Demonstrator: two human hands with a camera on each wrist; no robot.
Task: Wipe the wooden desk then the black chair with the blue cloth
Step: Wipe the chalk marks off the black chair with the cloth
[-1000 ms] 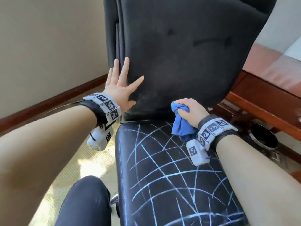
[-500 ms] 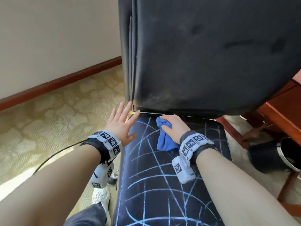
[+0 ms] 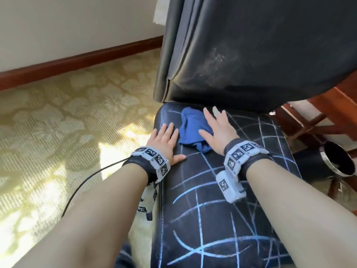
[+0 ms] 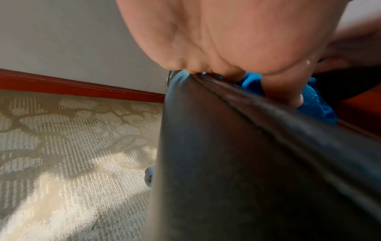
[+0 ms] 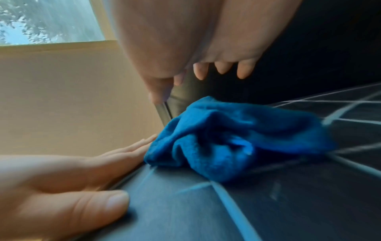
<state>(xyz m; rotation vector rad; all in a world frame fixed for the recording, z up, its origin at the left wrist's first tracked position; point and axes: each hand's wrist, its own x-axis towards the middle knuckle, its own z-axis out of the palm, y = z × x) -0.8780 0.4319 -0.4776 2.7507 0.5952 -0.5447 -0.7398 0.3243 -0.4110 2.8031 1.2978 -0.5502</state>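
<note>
The right hand (image 3: 218,132) is spread out with straight fingers and holds nothing; in the head view its thumb side lies over the right edge of the blue cloth (image 3: 191,130), but the right wrist view shows the fingers lifted a little above it. The left hand (image 3: 164,144) lies flat with straight fingers on the left edge of the seat (image 3: 222,209), just left of the cloth, and holds nothing too. The cloth sits in a crumpled heap near the top of the seat, close under the bottom edge of the black chair (image 3: 260,45) back. Light blue chalk lines cross the seat below and to the right of the cloth, and that part is open. Left of the seat edge is the patterned carpet (image 3: 67,122). At the far right of the frame is the wooden desk (image 3: 340,105), with a round black bin (image 3: 332,163) below it
</note>
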